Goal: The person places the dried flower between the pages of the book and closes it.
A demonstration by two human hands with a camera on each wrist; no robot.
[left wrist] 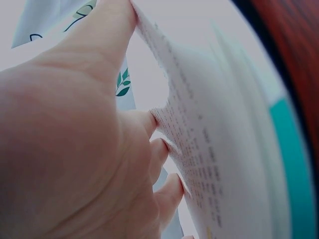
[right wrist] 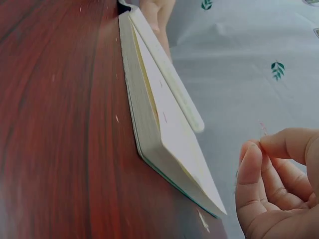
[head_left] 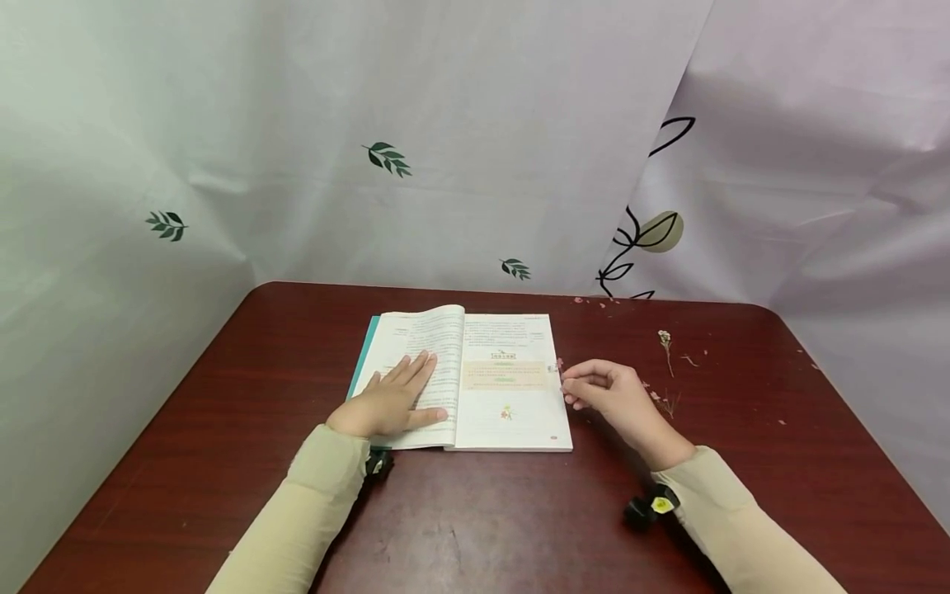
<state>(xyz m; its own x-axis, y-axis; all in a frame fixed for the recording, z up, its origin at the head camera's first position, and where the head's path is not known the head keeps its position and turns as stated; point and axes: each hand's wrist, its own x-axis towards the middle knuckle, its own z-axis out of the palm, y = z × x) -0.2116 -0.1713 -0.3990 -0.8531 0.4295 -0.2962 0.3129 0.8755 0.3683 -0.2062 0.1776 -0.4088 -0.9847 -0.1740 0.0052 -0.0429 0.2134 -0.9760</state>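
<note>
An open book [head_left: 512, 421] lies on the dark red table, its left pages bowing up near the spine. My left hand [head_left: 393, 400] rests spread on the left page; in the left wrist view its fingertips [left wrist: 172, 191] press the printed paper. By the book's right edge, my right hand [head_left: 609, 396] pinches a small, thin pink dried flower [right wrist: 262, 127] between thumb and index finger. Most of that flower is hidden by the fingers. A small coloured flower picture [head_left: 506, 412] shows on the right page, below a tinted text block.
A dried white flower sprig [head_left: 665, 351] lies right of the book, with another thin sprig [head_left: 668, 402] beside the right wrist. Pink petal bits [head_left: 579, 300] are scattered at the table's far edge. A pale patterned cloth [head_left: 445, 223] hangs behind the table [head_left: 475, 528].
</note>
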